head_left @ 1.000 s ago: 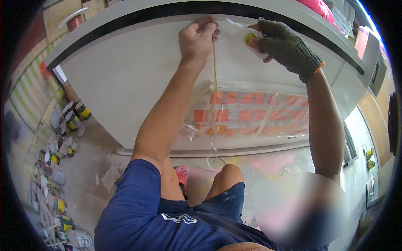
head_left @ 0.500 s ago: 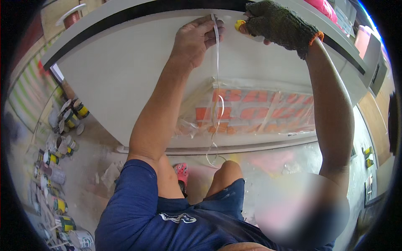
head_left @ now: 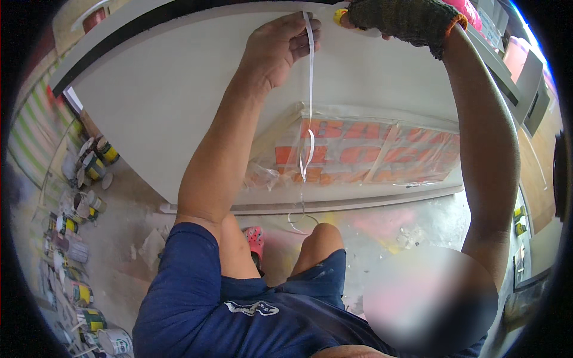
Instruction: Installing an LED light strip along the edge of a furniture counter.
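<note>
My left hand point(head_left: 279, 48), bare, is raised near the far edge of a large white panel point(head_left: 173, 113). Its fingers pinch a narrow white strip point(head_left: 311, 77), which hangs down in a twist and ends in a loose loop near the floor by my knee. To the right, my right hand point(head_left: 403, 25) wears a dark knitted glove with an orange cuff. It is closed around a small object with a yellow end point(head_left: 339, 17) and a pale body, mostly covered by the fingers. Both hands are close to the black band point(head_left: 137, 37) along the panel's far edge.
Clear plastic sheeting point(head_left: 382, 149) over orange lettering covers the panel's lower part. Paint cans point(head_left: 77, 292) crowd the floor on the left. Pink material point(head_left: 465, 12) lies beyond the far right edge. A blurred patch hides part of the lower right.
Both hands sit slightly higher in the view, with the right one also shifted a little right. The hanging strip has swung and its loop has turned. Both grips look the same.
</note>
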